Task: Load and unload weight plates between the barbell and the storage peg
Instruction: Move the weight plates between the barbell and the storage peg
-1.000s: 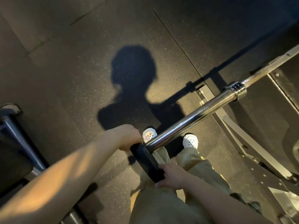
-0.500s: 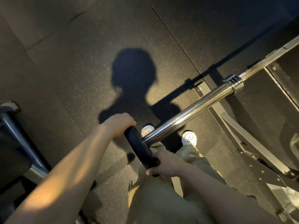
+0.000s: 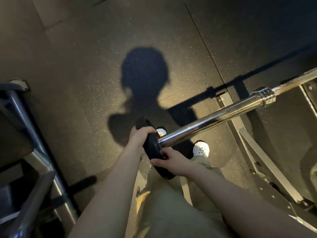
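A small black weight plate (image 3: 152,148) sits at the very end of the chrome barbell sleeve (image 3: 211,125), seen nearly edge-on. My left hand (image 3: 139,136) grips the plate's upper rim, fingers curled over it. My right hand (image 3: 169,162) holds the lower rim, thumb along the edge. The sleeve runs up and right to its collar (image 3: 265,97), and the thinner bar continues past it. No storage peg is clearly visible.
A grey metal rack frame (image 3: 267,170) lies on the floor under the bar at the right. Dark steel tubes of another frame (image 3: 32,148) stand at the left. My feet in white shoes (image 3: 201,150) are below the sleeve on speckled rubber flooring.
Both hands have kept hold of the plate at the sleeve's end. The plate tilted a little and my hands shifted slightly around its rim. The view moved a little.
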### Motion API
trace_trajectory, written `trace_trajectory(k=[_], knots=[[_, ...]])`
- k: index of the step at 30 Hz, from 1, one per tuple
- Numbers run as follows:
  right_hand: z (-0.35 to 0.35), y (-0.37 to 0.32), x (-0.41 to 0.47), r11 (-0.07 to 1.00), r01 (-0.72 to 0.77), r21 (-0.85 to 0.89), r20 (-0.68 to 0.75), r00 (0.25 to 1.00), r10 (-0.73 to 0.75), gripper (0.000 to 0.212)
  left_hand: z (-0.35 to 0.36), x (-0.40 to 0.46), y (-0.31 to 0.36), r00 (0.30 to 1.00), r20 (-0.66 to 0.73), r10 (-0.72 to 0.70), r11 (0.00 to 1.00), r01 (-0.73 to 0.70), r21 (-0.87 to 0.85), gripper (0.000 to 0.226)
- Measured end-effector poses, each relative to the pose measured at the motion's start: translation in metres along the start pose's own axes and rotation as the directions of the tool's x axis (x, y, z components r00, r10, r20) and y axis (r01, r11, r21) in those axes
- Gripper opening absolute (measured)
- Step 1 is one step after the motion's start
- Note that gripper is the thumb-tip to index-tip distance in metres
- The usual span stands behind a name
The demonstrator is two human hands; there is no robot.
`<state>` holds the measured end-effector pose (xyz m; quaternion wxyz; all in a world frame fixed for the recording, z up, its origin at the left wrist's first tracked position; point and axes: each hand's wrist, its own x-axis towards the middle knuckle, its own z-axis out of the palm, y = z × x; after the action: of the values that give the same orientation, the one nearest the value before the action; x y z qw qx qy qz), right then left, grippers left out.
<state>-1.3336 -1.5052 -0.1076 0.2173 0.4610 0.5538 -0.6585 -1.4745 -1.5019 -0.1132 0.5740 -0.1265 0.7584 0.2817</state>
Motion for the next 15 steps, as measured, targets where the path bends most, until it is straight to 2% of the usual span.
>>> trace_trajectory(k=[2, 4, 7, 10, 15], knots=[[0.004, 0.005, -0.005, 0.998, 0.046, 0.033, -0.006, 0.999, -0.046, 0.022, 0.005, -0.004, -0.001, 0.998, -0.019, 0.062, 0.997, -0.061, 0.048, 0.051], [0.011, 0.011, -0.013, 0.995, 0.097, 0.01, -0.064, 0.993, -0.096, 0.013, 0.009, -0.006, -0.012, 0.991, -0.01, 0.134, 0.986, -0.132, 0.105, 0.052], [0.011, 0.016, -0.021, 0.993, 0.107, 0.058, -0.117, 0.988, -0.1, 0.012, 0.016, -0.007, -0.021, 0.98, -0.026, 0.196, 0.972, -0.191, 0.135, 0.061], [-0.007, 0.019, -0.027, 0.997, 0.072, 0.041, -0.132, 0.989, -0.066, 0.011, 0.028, -0.007, -0.019, 0.986, -0.009, 0.169, 0.981, -0.168, 0.101, 0.063], [-0.051, 0.027, -0.036, 0.995, 0.008, 0.099, -0.252, 0.968, 0.018, 0.011, 0.072, -0.008, 0.002, 0.983, 0.128, 0.134, 0.981, -0.15, 0.123, 0.047]])
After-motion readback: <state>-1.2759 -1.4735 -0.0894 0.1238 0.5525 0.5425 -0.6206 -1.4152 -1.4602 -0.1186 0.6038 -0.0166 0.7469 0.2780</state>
